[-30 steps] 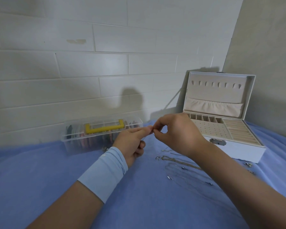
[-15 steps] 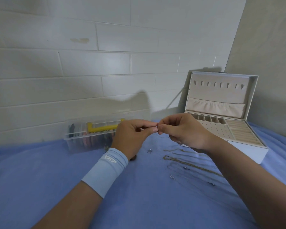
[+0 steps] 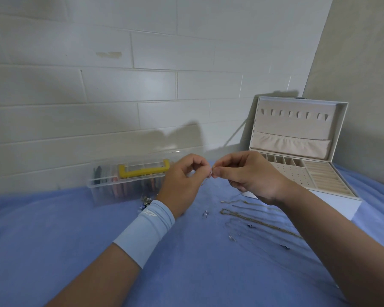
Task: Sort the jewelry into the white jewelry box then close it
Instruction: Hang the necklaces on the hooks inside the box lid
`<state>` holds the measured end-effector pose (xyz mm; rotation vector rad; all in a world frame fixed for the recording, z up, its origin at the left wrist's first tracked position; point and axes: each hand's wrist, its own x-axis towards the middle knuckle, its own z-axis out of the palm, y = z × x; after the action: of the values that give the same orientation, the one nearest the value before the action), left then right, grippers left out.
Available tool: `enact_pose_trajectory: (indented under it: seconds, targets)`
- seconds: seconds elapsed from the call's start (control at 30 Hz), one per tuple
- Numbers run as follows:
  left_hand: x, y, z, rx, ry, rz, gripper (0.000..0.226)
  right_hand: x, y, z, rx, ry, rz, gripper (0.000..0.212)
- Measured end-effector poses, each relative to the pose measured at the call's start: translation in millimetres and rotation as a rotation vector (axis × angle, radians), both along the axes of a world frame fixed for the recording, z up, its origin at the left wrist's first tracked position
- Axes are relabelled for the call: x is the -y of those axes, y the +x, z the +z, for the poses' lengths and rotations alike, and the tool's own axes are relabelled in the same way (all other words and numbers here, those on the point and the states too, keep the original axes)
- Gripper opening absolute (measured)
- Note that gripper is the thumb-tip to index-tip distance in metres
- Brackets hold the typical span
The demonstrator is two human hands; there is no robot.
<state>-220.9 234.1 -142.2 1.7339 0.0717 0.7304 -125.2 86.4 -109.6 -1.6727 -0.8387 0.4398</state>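
The white jewelry box (image 3: 333, 202) stands open at the right, lid upright, with beige compartments and an earring panel inside. My left hand (image 3: 182, 185) and my right hand (image 3: 248, 173) meet in mid-air above the blue cloth, fingertips pinched together on a tiny piece of jewelry (image 3: 210, 173), too small to identify. A thin chain seems to hang from it. Under my right hand, several fine chains (image 3: 253, 220) lie spread on the cloth, with small earrings (image 3: 205, 214) scattered among them.
A clear plastic organiser with a yellow handle (image 3: 142, 171) sits against the white brick wall behind my left hand. More small jewelry pieces (image 3: 145, 202) lie in front of it. A blue cloth (image 3: 53, 240) covers the surface. A grey wall stands behind the box.
Both hands have risen a little and turned, still pinched together on the same small piece. The view has shifted slightly.
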Motion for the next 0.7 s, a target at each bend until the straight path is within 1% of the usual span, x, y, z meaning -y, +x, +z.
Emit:
enact_pose_trajectory:
  seconds: [0.07,0.1,0.17,0.23,0.33,0.43,0.53,0.6,0.7]
  targets:
    - [5,-1,1,-0.083,-0.231,-0.082,0.02,-2,0,-2,-0.042,0.049,-0.031,0.008]
    - [7,-1,2,-0.112,-0.31,-0.112,0.021,-2,0,-3,-0.054,0.053,-0.043,0.01]
    - [8,-1,3,-0.135,-0.404,-0.156,0.022,-3,0,-2,-0.047,0.013,-0.056,0.01]
    - [9,-1,3,-0.135,-0.435,-0.164,0.022,-3,0,-1,-0.026,-0.05,-0.074,0.014]
    - [10,0,1,-0.127,-0.375,-0.134,0.023,-2,-2,2,-0.012,-0.136,-0.074,0.016]
    - [13,1,-1,-0.12,-0.321,-0.085,0.022,-2,-6,4,-0.034,-0.192,-0.02,0.005]
    - [12,3,-3,-0.102,-0.187,0.016,0.024,-3,-7,5,-0.013,-0.221,-0.007,0.01]
    - [10,5,-4,-0.11,-0.093,0.049,0.032,-4,-8,5,0.013,-0.231,0.014,0.01]
    - [7,7,-4,-0.164,-0.054,0.027,0.039,-5,-10,5,0.081,-0.254,0.02,0.009]
